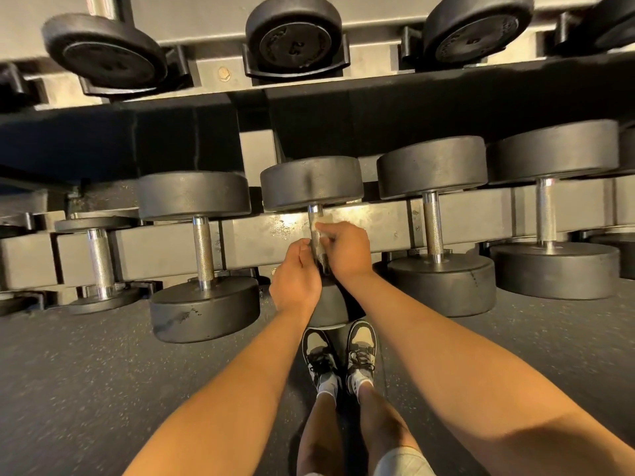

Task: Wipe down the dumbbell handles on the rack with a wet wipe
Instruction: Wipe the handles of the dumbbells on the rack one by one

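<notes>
A black dumbbell [311, 182] lies on the lower tier of the rack [268, 231], straight in front of me. Its knurled metal handle [314, 214] runs toward me. My right hand [343, 250] pinches a pale wet wipe [323, 219] against the right side and top of the handle. My left hand [295, 280] curls at the handle's left side, fingers touching the metal near its lower end. The dumbbell's near head is mostly hidden under my hands and wrists.
Several more dumbbells lie on the lower tier, one to the left [202, 249] and one to the right [433, 228]. An upper tier holds others [293, 36] overhead. My shoes [340, 355] stand on dark speckled rubber floor [103, 389] under the rack's front.
</notes>
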The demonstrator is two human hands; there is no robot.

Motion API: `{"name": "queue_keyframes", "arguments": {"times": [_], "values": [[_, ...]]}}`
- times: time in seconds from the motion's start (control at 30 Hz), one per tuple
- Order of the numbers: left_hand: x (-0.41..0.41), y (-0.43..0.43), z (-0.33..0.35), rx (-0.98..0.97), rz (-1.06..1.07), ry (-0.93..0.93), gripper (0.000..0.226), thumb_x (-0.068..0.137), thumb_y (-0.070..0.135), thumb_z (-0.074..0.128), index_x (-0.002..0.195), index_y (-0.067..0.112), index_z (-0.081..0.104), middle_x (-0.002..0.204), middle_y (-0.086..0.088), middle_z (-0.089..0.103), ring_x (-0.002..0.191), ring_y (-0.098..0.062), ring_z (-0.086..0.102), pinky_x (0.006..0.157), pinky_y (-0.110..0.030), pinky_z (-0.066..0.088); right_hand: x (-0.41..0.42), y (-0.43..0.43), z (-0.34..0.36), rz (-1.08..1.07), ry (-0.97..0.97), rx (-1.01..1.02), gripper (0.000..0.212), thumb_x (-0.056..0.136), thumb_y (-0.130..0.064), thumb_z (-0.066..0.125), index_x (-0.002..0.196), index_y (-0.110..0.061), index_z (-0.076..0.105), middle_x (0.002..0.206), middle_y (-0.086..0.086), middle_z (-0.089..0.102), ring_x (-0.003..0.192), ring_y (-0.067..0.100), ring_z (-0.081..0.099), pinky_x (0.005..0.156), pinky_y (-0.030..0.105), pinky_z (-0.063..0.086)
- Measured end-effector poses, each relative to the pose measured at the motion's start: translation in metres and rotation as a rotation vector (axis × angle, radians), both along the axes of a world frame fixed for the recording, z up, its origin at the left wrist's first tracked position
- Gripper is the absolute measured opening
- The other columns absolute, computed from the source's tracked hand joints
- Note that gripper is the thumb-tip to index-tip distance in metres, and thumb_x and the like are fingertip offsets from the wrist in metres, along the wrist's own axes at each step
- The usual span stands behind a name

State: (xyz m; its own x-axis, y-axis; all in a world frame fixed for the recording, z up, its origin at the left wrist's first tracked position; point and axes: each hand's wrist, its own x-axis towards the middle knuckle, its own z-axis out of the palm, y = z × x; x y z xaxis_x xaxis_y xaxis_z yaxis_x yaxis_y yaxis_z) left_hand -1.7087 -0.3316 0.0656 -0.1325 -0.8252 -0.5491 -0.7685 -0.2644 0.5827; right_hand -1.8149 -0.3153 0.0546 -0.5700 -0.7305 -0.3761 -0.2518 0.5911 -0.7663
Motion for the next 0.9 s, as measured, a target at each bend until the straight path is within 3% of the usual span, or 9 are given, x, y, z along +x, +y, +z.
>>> {"name": "queue_keyframes", "arguments": {"times": [0.07,0.17,0.27,0.4,0.6,0.77,0.9], "values": [[0.0,-0.001,0.002,0.013,-0.014,0.0,0.037,0.108,0.043,0.027,0.132,0.043,0.055,0.117,0.001,0.07,0.112,-0.028,0.062,0.094,-0.042,0.047,-0.001,0.009,0.002,-0.003,-0.06,0.05,0.026,0.093,0.007,0.058,0.111,-0.002,0.074,0.109,0.013,0.072,0.096,0.012,0.067,0.074,-0.005,0.037],[0.004,0.0,0.001,0.0,-0.045,0.013,0.036,0.108,0.045,0.029,0.133,0.045,0.054,0.117,0.002,0.07,0.112,-0.027,0.062,0.095,-0.041,0.047,-0.005,0.011,0.0,-0.04,-0.078,0.063,0.024,0.093,0.004,0.062,0.11,-0.005,0.076,0.11,0.009,0.074,0.101,0.014,0.067,0.08,-0.001,0.041],[0.004,0.0,-0.001,-0.019,-0.055,0.035,0.036,0.108,0.044,0.031,0.135,0.045,0.054,0.119,0.002,0.07,0.114,-0.025,0.061,0.094,-0.039,0.045,-0.011,-0.008,0.004,-0.125,-0.095,-0.006,0.03,0.097,-0.006,0.062,0.127,-0.007,0.067,0.125,0.006,0.068,0.116,0.015,0.061,0.092,0.006,0.036],[0.005,0.001,-0.004,-0.017,-0.046,0.043,0.038,0.108,0.045,0.031,0.14,0.045,0.051,0.124,0.001,0.069,0.117,-0.025,0.06,0.099,-0.038,0.045,-0.011,-0.02,-0.001,-0.068,-0.101,-0.002,0.038,0.1,-0.003,0.056,0.137,-0.008,0.058,0.132,0.006,0.063,0.118,0.013,0.057,0.085,-0.004,0.03],[0.005,0.001,-0.003,-0.003,-0.045,0.038,0.037,0.107,0.044,0.032,0.137,0.047,0.053,0.114,0.003,0.071,0.11,-0.024,0.063,0.094,-0.039,0.047,-0.01,0.01,-0.01,0.015,-0.116,0.071,0.028,0.095,0.003,0.06,0.118,-0.007,0.072,0.113,0.006,0.073,0.106,0.02,0.067,0.073,-0.006,0.039],[0.006,0.0,-0.004,-0.009,-0.057,0.038,0.039,0.107,0.045,0.031,0.14,0.044,0.052,0.121,0.004,0.071,0.115,-0.024,0.062,0.098,-0.039,0.047,-0.005,-0.011,0.0,-0.051,-0.16,-0.054,0.044,0.097,0.002,0.056,0.14,-0.01,0.057,0.138,0.002,0.059,0.123,0.007,0.05,0.093,-0.004,0.031],[0.006,0.001,-0.005,-0.018,-0.057,0.048,0.039,0.107,0.045,0.031,0.142,0.045,0.05,0.122,0.002,0.07,0.116,-0.025,0.062,0.1,-0.042,0.047,-0.002,-0.008,-0.007,-0.023,-0.102,-0.048,0.043,0.096,0.004,0.058,0.136,-0.012,0.061,0.131,0.001,0.063,0.114,0.007,0.056,0.088,-0.006,0.033]]}}
